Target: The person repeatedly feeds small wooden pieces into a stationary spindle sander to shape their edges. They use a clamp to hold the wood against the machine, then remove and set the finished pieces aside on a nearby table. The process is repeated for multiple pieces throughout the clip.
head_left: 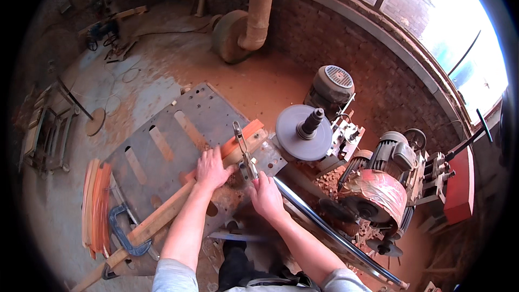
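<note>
An orange wooden strip [247, 131] lies along a pale wooden fence bar [165, 211] on a steel machine table [189, 124]. My left hand [212, 170] grips the strip from above, fingers over its far side and thumb toward the metal toggle clamp [242, 147]. My right hand [267, 199] is closed around the near end of that clamp, its fingertips partly hidden. At the table's left edge a blue C-clamp [121, 230] bears on the fence bar. Several more orange strips [96, 208] lie stacked beyond it.
Right of the table are a large grey disc [289, 130] on a spindle, a motor [331, 84] and a second motor-driven cutter unit [378, 192]. A shiny round rail [335, 232] curves along my right. Sawdust and offcuts cover the floor; a duct pipe [259, 11] stands behind.
</note>
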Available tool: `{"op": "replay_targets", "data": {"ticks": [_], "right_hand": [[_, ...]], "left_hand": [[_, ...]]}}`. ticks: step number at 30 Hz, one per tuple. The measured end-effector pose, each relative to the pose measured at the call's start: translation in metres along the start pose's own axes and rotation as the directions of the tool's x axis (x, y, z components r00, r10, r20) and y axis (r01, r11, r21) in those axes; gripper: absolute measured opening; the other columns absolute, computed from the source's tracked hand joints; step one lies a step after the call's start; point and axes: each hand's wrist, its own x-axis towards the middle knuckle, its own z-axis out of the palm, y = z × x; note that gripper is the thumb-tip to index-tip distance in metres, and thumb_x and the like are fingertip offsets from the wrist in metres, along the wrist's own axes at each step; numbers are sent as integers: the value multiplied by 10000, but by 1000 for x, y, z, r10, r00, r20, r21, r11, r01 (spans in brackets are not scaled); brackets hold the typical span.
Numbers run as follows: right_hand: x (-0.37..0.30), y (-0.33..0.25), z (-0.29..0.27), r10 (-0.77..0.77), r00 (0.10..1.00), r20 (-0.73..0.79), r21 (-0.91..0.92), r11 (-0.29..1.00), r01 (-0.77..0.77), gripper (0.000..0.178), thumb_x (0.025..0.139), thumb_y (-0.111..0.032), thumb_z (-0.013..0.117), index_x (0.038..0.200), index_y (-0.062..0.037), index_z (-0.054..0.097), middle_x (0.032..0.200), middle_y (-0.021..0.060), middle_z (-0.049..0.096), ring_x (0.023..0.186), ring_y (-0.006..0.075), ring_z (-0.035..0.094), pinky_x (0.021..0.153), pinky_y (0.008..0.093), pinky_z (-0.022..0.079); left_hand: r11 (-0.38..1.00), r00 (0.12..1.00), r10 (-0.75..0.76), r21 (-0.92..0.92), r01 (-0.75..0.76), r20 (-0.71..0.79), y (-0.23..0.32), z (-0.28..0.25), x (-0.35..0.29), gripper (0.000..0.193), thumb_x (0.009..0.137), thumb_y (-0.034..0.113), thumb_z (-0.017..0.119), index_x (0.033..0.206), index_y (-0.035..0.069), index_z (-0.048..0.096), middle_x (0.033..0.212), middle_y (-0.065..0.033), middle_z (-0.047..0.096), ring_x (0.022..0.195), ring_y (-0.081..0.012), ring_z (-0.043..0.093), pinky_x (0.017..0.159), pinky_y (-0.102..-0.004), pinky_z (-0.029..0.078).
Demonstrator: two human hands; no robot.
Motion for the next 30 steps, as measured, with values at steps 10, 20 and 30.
{"op": "replay_targets", "data": {"ticks": [10, 20, 30], "right_hand": [[49, -91, -76, 331, 722, 608, 248, 785, -568, 336, 987, -367, 620, 953, -35, 582, 732, 45, 582, 500, 128, 529, 406, 291, 410], [42, -72, -53, 265, 712, 651, 498, 559, -663, 238, 1025, -273, 566, 881, -97, 494, 663, -7, 453, 447, 99, 410, 373, 268, 298], [15, -36, -51, 189, 776, 601, 604, 529, -596, 405, 1031, -311, 546, 697, -97, 464, 534, 8, 419, 400, 133, 367, 380, 320, 294]], "left_hand": [[969, 764, -124, -89, 231, 633, -56, -35, 95, 492, 947, 390, 631, 1238, -5, 616, 1287, -257, 645, 1226, -401, 605, 1047, -482, 459], [914, 900, -62, -338, 225, 431, -89, -28, 103, 443, 874, 231, 711, 1233, -1, 593, 1131, -216, 704, 1058, -296, 685, 922, -403, 516], [406, 940, -133, -848, 341, 314, -79, -126, -66, 387, 956, 42, 570, 1335, -26, 522, 1190, -76, 641, 1042, -138, 618, 901, -296, 504]]}}
